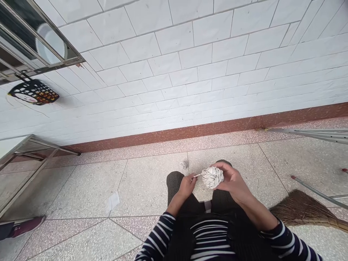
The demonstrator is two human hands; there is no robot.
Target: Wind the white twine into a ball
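Observation:
A ball of whitish twisted cord point(212, 177) is held above my lap, its strands wound in thick, overlapping turns. My right hand point(230, 180) wraps around the ball's right side, thumb below and fingers above. From the ball's left side a short length of cord point(199, 175) runs to my left hand point(187, 185), which pinches it between thumb and fingertips. A smaller ball of similar pale cord point(183, 165) lies on the floor just beyond my knees.
A straw broom point(304, 208) lies on the floor to the right, near metal tubes point(312, 186). At left stand a metal-legged table point(51, 156) and another person's shoe point(28, 226). A black basket point(34, 91) hangs from the window bars. A white tiled wall point(174, 79) rises in front.

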